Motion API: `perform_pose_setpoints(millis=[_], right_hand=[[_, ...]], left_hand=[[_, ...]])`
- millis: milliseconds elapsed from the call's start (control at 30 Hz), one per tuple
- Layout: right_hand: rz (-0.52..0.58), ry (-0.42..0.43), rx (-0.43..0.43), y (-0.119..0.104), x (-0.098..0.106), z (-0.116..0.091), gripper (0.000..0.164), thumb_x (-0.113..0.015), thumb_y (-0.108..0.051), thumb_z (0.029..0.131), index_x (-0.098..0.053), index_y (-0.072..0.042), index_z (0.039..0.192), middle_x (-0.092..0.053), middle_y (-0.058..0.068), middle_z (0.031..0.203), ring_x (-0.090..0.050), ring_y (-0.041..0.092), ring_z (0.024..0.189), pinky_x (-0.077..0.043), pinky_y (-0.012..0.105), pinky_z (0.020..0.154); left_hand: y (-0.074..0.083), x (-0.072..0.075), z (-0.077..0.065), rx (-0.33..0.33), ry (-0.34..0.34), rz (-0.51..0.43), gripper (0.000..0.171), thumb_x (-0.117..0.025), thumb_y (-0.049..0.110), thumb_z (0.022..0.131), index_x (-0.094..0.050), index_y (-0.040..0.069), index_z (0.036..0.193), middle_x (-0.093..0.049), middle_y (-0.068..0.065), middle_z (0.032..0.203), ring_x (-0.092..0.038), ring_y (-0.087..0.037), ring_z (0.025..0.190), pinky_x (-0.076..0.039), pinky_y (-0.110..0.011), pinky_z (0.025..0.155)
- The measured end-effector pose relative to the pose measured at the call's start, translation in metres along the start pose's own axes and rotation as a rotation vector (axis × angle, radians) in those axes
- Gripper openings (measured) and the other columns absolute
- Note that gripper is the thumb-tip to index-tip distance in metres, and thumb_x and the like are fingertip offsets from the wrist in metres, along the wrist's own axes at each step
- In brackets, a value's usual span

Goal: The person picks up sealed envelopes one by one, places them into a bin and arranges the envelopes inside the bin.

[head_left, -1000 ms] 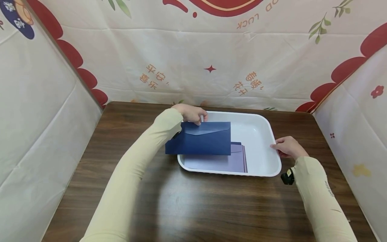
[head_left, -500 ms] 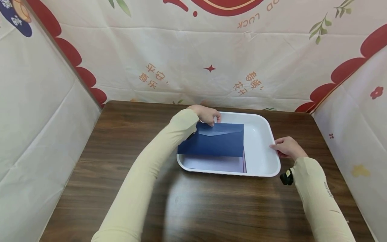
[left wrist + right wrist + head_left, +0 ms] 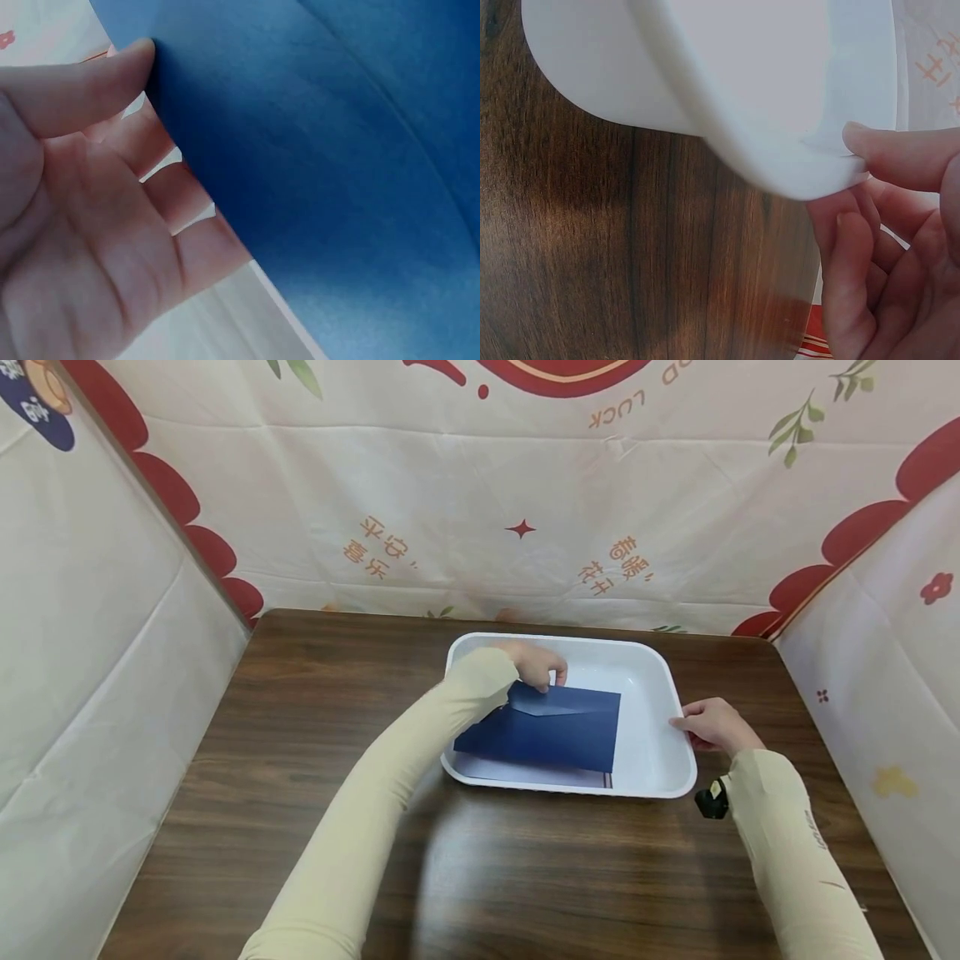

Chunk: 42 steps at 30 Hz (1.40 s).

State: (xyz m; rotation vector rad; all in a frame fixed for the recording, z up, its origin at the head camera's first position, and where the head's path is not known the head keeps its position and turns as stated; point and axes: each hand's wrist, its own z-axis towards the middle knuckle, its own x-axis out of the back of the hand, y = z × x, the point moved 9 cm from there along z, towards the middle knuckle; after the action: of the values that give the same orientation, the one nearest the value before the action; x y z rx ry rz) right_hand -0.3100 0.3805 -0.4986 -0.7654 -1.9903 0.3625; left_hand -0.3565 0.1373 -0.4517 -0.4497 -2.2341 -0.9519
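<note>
My left hand pinches a dark blue envelope by its far edge, over the left part of a white tray. In the left wrist view the thumb lies on the near face of the blue envelope and the fingers reach behind it. Beneath it, a lilac envelope shows as a strip along the tray's front, the rest covered. At the tray's right rim, my right hand grips the edge; the right wrist view has the thumb on top of the white rim and fingers underneath.
The tray stands toward the back of a dark wooden table. A printed cloth hangs behind it, with white cloth walls at both sides. A small black device is strapped at the right wrist.
My left hand has carried the blue envelope rightward and lower into the tray, covering more of the lilac envelope. The envelope now tilts slightly. My right hand stays on the rim.
</note>
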Motion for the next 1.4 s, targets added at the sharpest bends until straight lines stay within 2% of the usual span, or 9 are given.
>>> perform_pose_setpoints(millis=[467,667,867,1133,1400], right_hand=[[0.001,0.003,-0.004,0.000,0.000,0.000,0.049,-0.061,-0.025,0.087,-0.052,0.013,0.116,-0.062,0.014,0.084,-0.055,0.020,0.068,-0.050,0.029,0.061],[-0.003,0.004,-0.003,-0.001,0.000,-0.001,0.047,-0.060,-0.025,0.087,-0.052,0.013,0.115,-0.062,0.013,0.083,-0.055,0.020,0.068,-0.050,0.029,0.061],[-0.004,-0.001,0.003,-0.001,0.000,0.000,0.047,-0.060,-0.024,0.087,-0.052,0.013,0.115,-0.062,0.013,0.082,-0.054,0.020,0.068,-0.050,0.030,0.062],[0.005,0.000,-0.005,0.002,0.000,0.000,0.049,-0.060,-0.025,0.087,-0.051,0.013,0.116,-0.062,0.012,0.082,-0.055,0.020,0.068,-0.050,0.030,0.062],[-0.004,0.009,0.004,0.001,0.000,0.000,0.048,-0.060,-0.026,0.087,-0.052,0.013,0.116,-0.063,0.011,0.082,-0.054,0.019,0.067,-0.050,0.030,0.061]], left_hand=[[-0.011,-0.024,0.006,0.054,-0.012,0.003,0.018,-0.046,0.006,0.091,-0.048,0.015,0.107,-0.038,0.000,0.080,-0.038,-0.013,0.071,-0.030,-0.025,0.065],[-0.013,-0.037,0.010,0.067,-0.021,0.028,0.021,-0.044,0.005,0.091,-0.047,0.014,0.110,-0.037,0.001,0.082,-0.036,-0.013,0.070,-0.030,-0.024,0.062],[-0.014,-0.042,0.013,0.080,0.012,0.041,0.025,-0.042,0.002,0.089,-0.048,0.014,0.111,-0.039,0.000,0.082,-0.036,-0.012,0.067,-0.029,-0.023,0.058],[-0.011,-0.042,0.017,0.068,0.055,0.127,0.027,-0.041,0.000,0.089,-0.050,0.014,0.110,-0.053,-0.002,0.101,-0.046,-0.014,0.081,-0.034,-0.024,0.064],[-0.011,-0.045,0.022,0.066,0.073,0.253,0.026,-0.044,0.003,0.091,-0.050,0.015,0.113,-0.054,-0.002,0.098,-0.045,-0.012,0.082,-0.033,-0.023,0.067]])
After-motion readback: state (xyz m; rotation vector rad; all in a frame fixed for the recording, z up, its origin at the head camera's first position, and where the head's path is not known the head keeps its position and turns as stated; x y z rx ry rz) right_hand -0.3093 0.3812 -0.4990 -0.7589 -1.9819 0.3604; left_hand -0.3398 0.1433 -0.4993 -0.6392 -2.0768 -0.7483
